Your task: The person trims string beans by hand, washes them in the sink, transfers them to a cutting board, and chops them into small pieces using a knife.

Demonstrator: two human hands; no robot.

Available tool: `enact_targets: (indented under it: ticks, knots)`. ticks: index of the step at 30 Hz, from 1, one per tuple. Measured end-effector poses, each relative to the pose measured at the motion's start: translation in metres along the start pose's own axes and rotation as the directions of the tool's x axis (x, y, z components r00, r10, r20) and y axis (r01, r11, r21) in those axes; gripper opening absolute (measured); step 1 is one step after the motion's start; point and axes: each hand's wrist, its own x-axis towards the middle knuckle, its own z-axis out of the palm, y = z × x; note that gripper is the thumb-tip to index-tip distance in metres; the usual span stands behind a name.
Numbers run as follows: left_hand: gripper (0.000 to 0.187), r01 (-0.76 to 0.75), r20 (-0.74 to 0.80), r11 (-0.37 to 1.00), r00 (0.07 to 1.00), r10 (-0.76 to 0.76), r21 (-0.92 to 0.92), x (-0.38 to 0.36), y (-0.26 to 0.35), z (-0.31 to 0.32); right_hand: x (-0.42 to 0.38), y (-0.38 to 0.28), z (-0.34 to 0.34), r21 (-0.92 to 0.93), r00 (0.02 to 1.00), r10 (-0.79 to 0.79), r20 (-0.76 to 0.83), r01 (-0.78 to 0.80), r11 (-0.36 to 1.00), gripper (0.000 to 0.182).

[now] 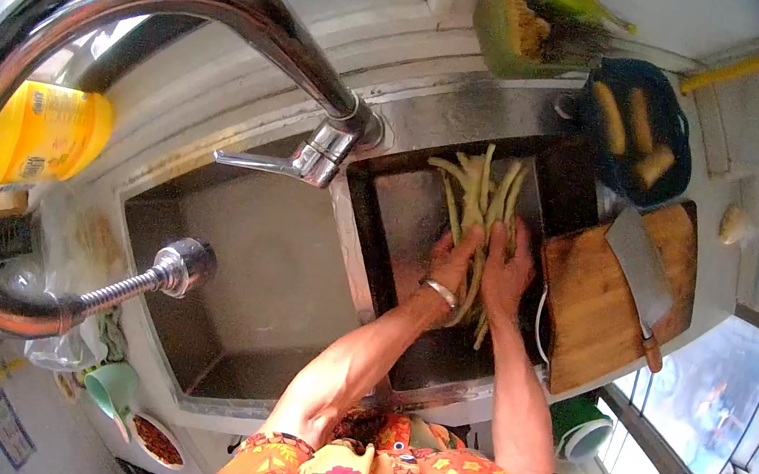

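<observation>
A bunch of long green beans is held between my two hands, low in the right sink basin. My left hand, with a bracelet at its wrist, is closed round the bunch from the left. From the other side my right hand presses against the same beans, its fingers pointing away from me. The bean tips fan out beyond my fingers, and some ends hang down between my wrists. My palms hide the middle of the bunch.
Left of my hands are the other basin and a tall curved faucet. To the right a cleaver lies on a wooden cutting board. Behind it stands a dark basket of elongated pale pieces, near a green container.
</observation>
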Motion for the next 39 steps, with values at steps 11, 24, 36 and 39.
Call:
enact_targets:
  ticks: [11,24,36,39]
  knots:
    - [0.057,0.325,-0.717,0.760,0.649,0.253,0.562,0.041,-0.051,-0.055,0.029,0.044,0.057,-0.750,0.944,-0.295,-0.150,0.086,0.656,0.072]
    - [0.046,0.007,-0.653,0.998,0.757,0.032,0.057,0.049,-0.061,-0.067,0.029,0.046,0.034,-0.446,0.879,-0.472,-0.076,0.393,0.804,0.072]
    - [0.077,0.074,-0.069,0.977,0.996,-0.061,0.198,-0.009,-0.006,-0.018,-0.020,0.005,0.015,0.469,0.913,0.105,0.394,-0.298,0.831,0.067]
    - [0.060,-0.012,-0.137,0.842,0.985,0.101,0.539,-0.032,0.007,-0.008,-0.036,-0.017,0.001,0.620,0.824,0.091,0.559,-0.488,0.614,0.082]
